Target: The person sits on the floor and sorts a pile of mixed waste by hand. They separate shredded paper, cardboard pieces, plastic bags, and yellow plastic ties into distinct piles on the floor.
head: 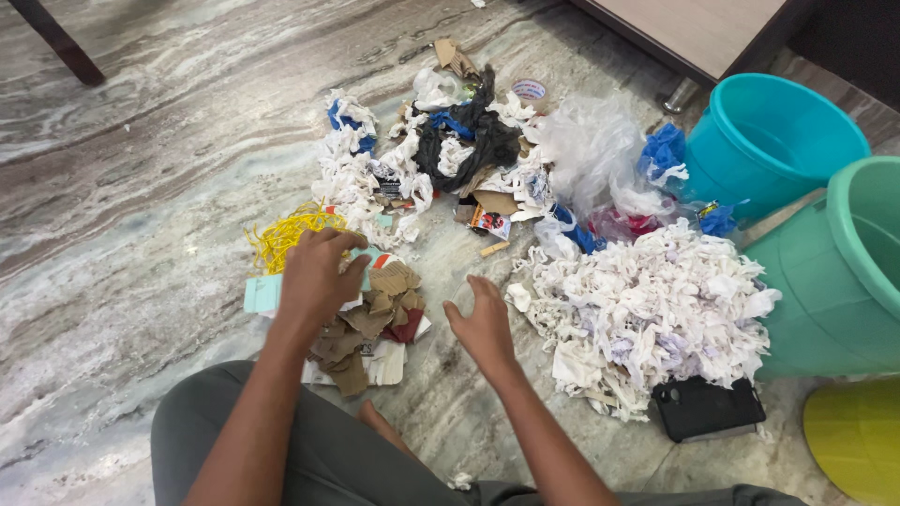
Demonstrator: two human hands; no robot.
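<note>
Reaching left hand [314,272] palm-down, fingers curled on cardboard scraps [370,328]; right hand [483,323] open, empty, hovering.

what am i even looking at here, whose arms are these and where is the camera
The single picture comes from a camera worn on a person's head, looking down at their own two bare hands; no machine is involved. They sit on a grey marble floor. The left hand rests on a heap of torn brown cardboard pieces, beside a tangle of yellow string. The right hand hovers open and holds nothing, next to a big pile of crumpled white paper. Two teal plastic buckets stand at right.
</note>
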